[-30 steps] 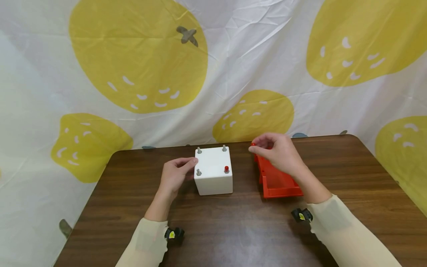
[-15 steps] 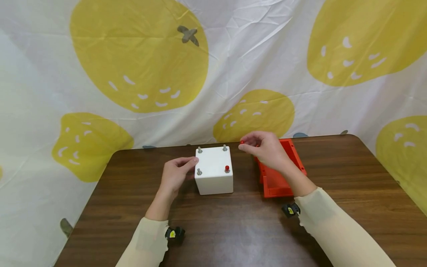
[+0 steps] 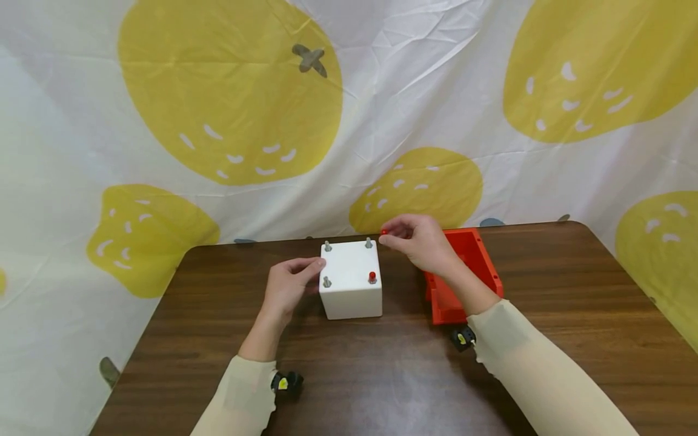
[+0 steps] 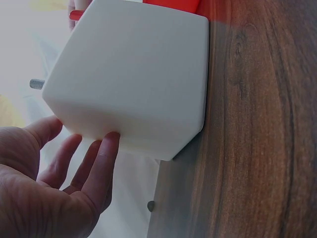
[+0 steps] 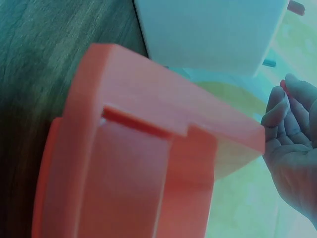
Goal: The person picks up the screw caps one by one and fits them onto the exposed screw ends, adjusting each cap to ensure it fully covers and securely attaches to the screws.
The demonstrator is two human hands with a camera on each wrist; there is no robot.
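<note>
A white box (image 3: 351, 303) stands on the table with threaded metal posts at its top corners. A red cap (image 3: 372, 276) covers the near-right post; bare metal shows on the near-left post (image 3: 327, 282), the far-left post (image 3: 328, 246) and the far-right post (image 3: 368, 243). My left hand (image 3: 286, 284) rests its fingertips against the box's left side, the thumb by the top edge. Between thumb and fingertips, my right hand (image 3: 422, 245) pinches another small red cap (image 3: 384, 232), just right of the far-right post and apart from it.
A red open bin (image 3: 491, 269) stands right of the box, beneath my right forearm; its contents cannot be made out. The brown wooden table (image 3: 382, 375) ends at the back against a white cloth with yellow fruit prints (image 3: 229, 91).
My right hand has moved left from above the bin towards the box's far-right post, carrying the red cap. The left hand and the box have stayed in place.
</note>
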